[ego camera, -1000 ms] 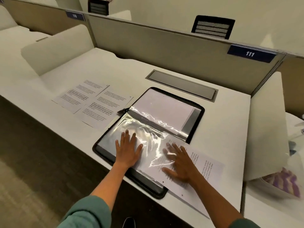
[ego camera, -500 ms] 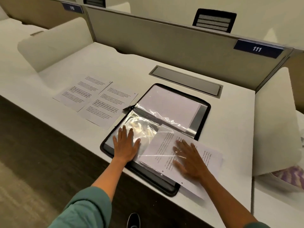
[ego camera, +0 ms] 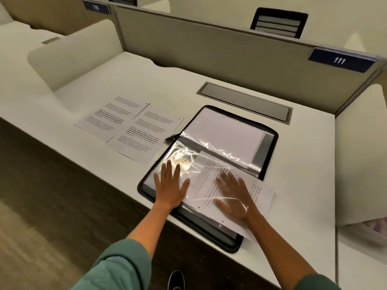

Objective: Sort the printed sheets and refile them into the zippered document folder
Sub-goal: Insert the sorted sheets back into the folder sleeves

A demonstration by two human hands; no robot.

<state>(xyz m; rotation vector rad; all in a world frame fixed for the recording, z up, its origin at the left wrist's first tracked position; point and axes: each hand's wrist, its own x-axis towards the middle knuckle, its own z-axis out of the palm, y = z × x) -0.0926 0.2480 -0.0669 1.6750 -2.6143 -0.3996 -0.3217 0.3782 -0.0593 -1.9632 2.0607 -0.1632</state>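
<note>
1. The zippered document folder (ego camera: 209, 233) is lying open on the white desk (ego camera: 167, 80), its near corner reaching the desk's front edge.
2. The left hand (ego camera: 170, 190) is lying flat with fingers spread on the folder's clear plastic sleeve (ego camera: 184, 158), gripping nothing.
3. The right hand (ego camera: 235, 197) is pressing flat, fingers straight, on a printed sheet (ego camera: 263, 195) that is lying partly under the sleeve and sticking out past the folder's right edge; the hand looks blurred.
4. Two more printed sheets (ego camera: 129, 126) are lying side by side on the desk, just left of the folder, well apart from both hands.
</note>
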